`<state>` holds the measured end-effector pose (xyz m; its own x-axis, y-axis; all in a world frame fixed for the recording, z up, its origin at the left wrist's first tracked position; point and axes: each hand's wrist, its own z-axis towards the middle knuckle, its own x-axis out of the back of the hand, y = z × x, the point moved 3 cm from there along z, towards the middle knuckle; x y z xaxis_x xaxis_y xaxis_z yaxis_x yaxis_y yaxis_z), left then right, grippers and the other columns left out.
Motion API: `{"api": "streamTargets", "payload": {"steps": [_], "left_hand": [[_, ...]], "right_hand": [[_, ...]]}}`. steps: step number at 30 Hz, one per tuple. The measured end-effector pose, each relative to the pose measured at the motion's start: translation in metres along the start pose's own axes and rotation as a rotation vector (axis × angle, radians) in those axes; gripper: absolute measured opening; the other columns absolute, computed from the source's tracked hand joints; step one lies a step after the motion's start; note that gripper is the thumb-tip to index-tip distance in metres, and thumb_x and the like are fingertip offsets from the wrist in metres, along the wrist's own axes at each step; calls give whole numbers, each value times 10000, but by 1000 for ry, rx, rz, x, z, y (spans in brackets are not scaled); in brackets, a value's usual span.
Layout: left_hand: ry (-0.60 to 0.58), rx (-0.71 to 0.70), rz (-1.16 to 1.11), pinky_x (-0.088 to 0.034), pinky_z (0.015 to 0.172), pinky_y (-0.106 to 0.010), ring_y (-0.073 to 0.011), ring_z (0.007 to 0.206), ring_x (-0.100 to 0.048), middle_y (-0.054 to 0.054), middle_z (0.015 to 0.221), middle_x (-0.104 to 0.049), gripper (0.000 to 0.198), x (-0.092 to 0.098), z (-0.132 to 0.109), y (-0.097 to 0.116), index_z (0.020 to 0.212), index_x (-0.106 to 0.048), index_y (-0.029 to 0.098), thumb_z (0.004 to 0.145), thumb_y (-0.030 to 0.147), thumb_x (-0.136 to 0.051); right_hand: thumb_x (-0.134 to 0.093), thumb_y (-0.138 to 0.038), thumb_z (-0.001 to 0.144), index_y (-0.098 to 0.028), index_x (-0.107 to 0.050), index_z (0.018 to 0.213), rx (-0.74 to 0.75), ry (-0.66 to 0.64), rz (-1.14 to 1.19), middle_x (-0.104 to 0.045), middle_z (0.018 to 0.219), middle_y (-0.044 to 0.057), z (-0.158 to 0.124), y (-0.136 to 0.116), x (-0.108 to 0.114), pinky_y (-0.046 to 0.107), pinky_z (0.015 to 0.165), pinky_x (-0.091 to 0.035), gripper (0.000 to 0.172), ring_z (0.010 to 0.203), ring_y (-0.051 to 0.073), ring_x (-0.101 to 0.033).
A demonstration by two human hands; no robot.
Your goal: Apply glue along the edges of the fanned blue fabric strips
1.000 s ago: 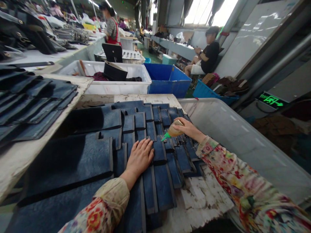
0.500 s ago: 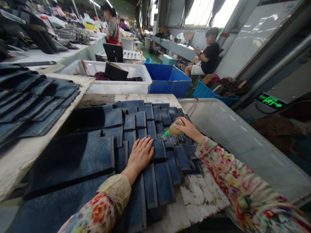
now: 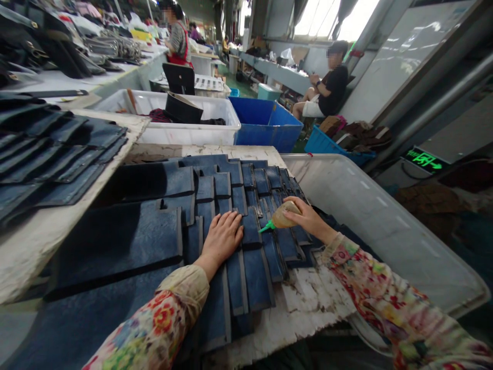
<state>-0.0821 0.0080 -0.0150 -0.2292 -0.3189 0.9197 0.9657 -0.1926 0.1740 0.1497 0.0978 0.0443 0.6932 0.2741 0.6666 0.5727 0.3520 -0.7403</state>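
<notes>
1. Left hand [image 3: 221, 237]: fingers slightly spread, pressed flat on the overlapped blue pieces [image 3: 252, 272].
2. Right hand [image 3: 310, 220]: fingers curled around one glue bottle [image 3: 285, 215]; its green nozzle points toward the left fingertips, just above the pieces.
3. Pieces: many, in overlapping rows; exact count cannot be told.

Daylight poured through the high windows [image 3: 335, 15] at the far end. A grey wall [image 3: 404, 67] ran along the right, with a lit green sign [image 3: 423, 159] low down. Green floor [image 3: 243, 91] showed between long worktops [image 3: 277, 74], a blue bin [image 3: 265, 126] nearby.
</notes>
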Motion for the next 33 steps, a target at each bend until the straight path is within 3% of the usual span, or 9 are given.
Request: {"api": "streamTargets", "payload": {"steps": [7, 19, 25, 33], "left_hand": [[18, -9, -2, -282, 1036, -419, -219, 1217, -438, -50, 1297, -532, 384, -1, 1, 0, 1235, -514, 213, 905, 340, -363], [27, -5, -27, -285, 1036, -421, -224, 1213, -445, -56, 1283, -544, 389, 0, 1, 0, 1232, -524, 223, 901, 333, -351], [27, -2, -39, -279, 1039, -429, -230, 1213, -442, -66, 1288, -537, 391, 1, 1, 1, 1230, -524, 222, 897, 338, -355], [12, -1, -21, -266, 1041, -421, -226, 1215, -433, -59, 1295, -531, 392, 1, 1, 2, 1230, -519, 209, 906, 338, -339]], "right_hand": [[-563, -448, 746, -187, -512, 1106, -9, -18, -55, -582, 1034, 55, -20, -12, -1, 347, 876, -418, 447, 950, 213, -548], [-573, -450, 742, -187, -512, 1120, -26, -21, -40, -585, 1069, 58, -30, -6, -3, 356, 882, -414, 465, 980, 221, -546], [-565, -479, 745, -210, -543, 1086, -100, -132, -19, -615, 985, 34, -42, -6, -2, 349, 812, -448, 434, 910, 221, -573], [-570, -463, 736, -196, -531, 1084, -133, -108, 28, -610, 975, 39, -49, -3, -3, 337, 804, -453, 440, 912, 215, -569]]}}
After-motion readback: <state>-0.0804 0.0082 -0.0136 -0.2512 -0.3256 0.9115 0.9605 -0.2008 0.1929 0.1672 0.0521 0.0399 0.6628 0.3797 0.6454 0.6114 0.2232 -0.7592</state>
